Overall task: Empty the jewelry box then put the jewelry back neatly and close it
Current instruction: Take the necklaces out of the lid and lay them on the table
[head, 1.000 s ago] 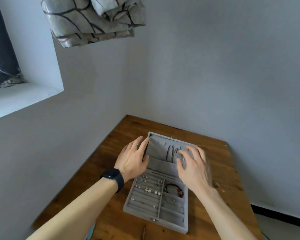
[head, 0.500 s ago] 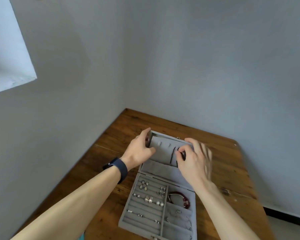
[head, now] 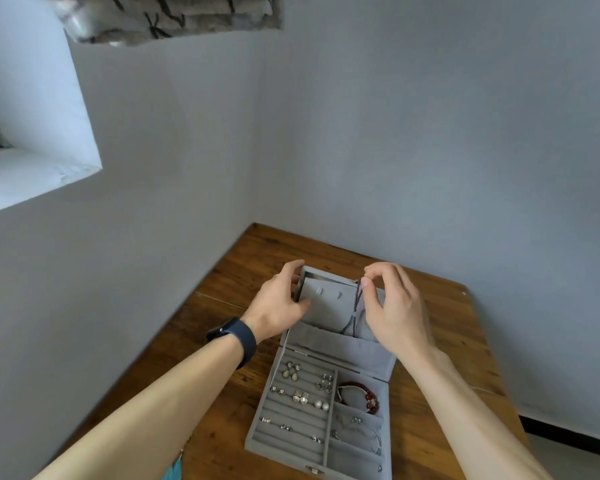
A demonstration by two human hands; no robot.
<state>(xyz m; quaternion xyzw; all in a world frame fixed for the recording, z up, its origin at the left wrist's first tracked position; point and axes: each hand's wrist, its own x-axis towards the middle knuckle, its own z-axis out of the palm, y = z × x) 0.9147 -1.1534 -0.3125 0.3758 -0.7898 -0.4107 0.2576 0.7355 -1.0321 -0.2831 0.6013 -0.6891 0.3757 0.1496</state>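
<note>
A grey velvet jewelry box (head: 284,441) lies open on the wooden table (head: 440,341), its lid (head: 329,306) propped up at the far side. My left hand (head: 278,303) grips the lid's left edge. My right hand (head: 395,313) pinches the top of a dark necklace (head: 356,306) that hangs against the lid's inside. In the tray, earrings and rings (head: 300,396) sit in the left slots. A red bead bracelet (head: 359,393) and silver bangles (head: 361,434) lie in the right compartments.
Two grey walls meet in a corner just behind the table. A window ledge (head: 25,181) juts out at the upper left, and patterned fabric (head: 174,19) hangs at the top. The table's right edge drops to the floor (head: 568,462).
My right hand has risen to the lid's top edge and now pinches the dark necklace there. My left hand has kept hold of the lid's left edge.
</note>
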